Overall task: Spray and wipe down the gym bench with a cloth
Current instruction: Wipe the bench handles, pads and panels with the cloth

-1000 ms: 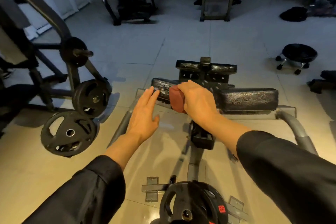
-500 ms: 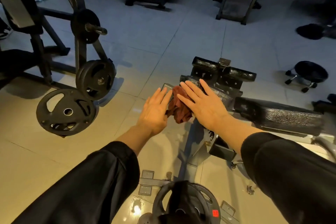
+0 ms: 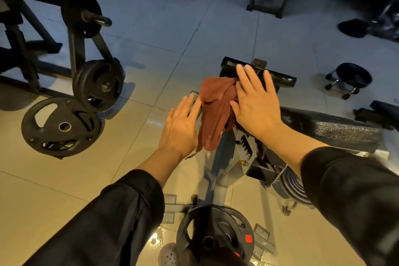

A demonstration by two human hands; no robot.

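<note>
A dark red cloth (image 3: 216, 110) hangs off the left end of a black padded gym bench pad (image 3: 328, 129). My right hand (image 3: 257, 106) lies flat with spread fingers on the pad, its thumb side pressing the cloth's upper edge. My left hand (image 3: 181, 127) is flat and open just left of the cloth, fingertips near the pad's metal end; whether it touches the cloth I cannot tell. A second black pad (image 3: 259, 71) sits beyond my right fingers. No spray bottle is in view.
A weight rack with black plates (image 3: 97, 84) stands at left, and a loose plate (image 3: 62, 127) leans by it. Another plate (image 3: 213, 233) sits on the machine's frame below my arms. A wheeled stool (image 3: 349, 77) is at right. More machines line the back.
The cloth has unfolded from a wad under my right palm to hanging long off the pad's end. My right hand has opened flat and slid slightly forward; the view tilted downward.
</note>
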